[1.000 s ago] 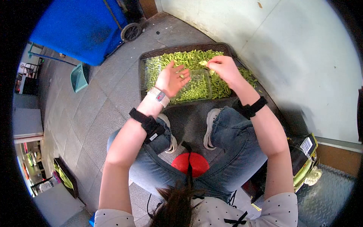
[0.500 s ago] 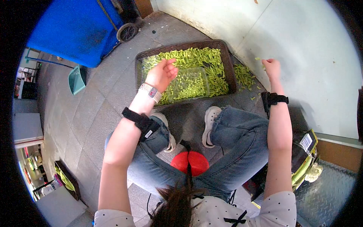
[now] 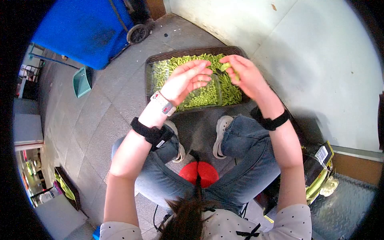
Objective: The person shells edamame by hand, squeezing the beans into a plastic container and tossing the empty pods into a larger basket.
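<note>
A dark woven basket (image 3: 236,49) full of green pods (image 3: 231,93) stands on the floor ahead of my feet. Inside it sits a clear plastic container (image 3: 219,89) with shelled green beans (image 3: 202,97). My left hand (image 3: 188,81) is over the basket's middle, palm turned inward, fingers spread and nothing visible in them. Just to its right, my right hand (image 3: 245,75) pinches a green pod (image 3: 225,67) between thumb and fingers. The two hands are close but apart.
Loose pods lay beside the basket's right side, now mostly behind my right arm. A white wall (image 3: 320,52) rises at right. A blue cart (image 3: 84,28) and teal dustpan (image 3: 82,83) stand at left. Packed goods (image 3: 320,172) are by my right knee.
My right hand has come left from beside the wall to the basket, and a pod now shows in it. My left hand has shifted slightly right.
</note>
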A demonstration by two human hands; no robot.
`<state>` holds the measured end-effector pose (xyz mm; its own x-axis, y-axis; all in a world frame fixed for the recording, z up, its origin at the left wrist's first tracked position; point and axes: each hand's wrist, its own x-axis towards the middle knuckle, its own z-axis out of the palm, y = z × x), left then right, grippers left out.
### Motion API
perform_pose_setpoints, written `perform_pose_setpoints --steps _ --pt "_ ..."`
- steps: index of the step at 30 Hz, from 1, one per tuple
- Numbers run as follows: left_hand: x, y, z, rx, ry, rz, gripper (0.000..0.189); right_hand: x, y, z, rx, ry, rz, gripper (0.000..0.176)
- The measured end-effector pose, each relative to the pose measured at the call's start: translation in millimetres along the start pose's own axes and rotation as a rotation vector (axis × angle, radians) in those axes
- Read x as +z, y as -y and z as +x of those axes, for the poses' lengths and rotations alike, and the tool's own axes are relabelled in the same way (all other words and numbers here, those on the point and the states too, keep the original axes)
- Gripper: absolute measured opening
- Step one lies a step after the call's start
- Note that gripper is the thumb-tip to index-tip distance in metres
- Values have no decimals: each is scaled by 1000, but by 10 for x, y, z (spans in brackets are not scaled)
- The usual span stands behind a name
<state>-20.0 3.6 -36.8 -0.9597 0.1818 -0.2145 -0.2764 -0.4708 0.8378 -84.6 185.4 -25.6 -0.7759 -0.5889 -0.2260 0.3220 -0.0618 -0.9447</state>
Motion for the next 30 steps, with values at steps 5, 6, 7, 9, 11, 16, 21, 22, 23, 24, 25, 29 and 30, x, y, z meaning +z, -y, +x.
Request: perform_pose_setpoints --steps 5,6,7,9,11,16,21,22,23,24,25,29,30 --pt "128 -40 -112 206 62 270 28 368 -75 -54 -45 72 137 20" --pt "133 -34 -116 302 37 418 27 437 -54 -69 -29 23 163 19" --pt "135 -23 -111 327 29 424 25 456 -60 -64 -24 7 176 19" --pt "121 -2 -111 376 12 435 23 482 -79 -51 -11 -22 202 20" --pt "81 -55 -124 208 -5 549 20 455 -90 -51 -32 14 171 18" --pt "79 -75 -159 73 30 412 19 449 -143 -9 -107 -11 1 14" --pt "76 -88 -161 132 14 428 19 434 -95 -31 -100 -28 -270 16" --pt "72 -86 -158 133 15 434 19 434 -99 -36 -102 -30 -262 19" --pt "66 -78 -154 135 15 440 18 438 -105 -41 -104 -32 -253 22" --pt "59 -72 -149 136 16 445 18 439 -108 -43 -105 -34 -246 26" --pt "53 -62 -146 148 19 466 18 428 -111 -43 -72 -12 -174 27" --pt "93 -64 -150 198 17 568 16 395 -93 -50 -32 -4 -141 29" --pt "109 -71 -155 211 12 598 15 395 -85 -56 -45 -20 -197 30"
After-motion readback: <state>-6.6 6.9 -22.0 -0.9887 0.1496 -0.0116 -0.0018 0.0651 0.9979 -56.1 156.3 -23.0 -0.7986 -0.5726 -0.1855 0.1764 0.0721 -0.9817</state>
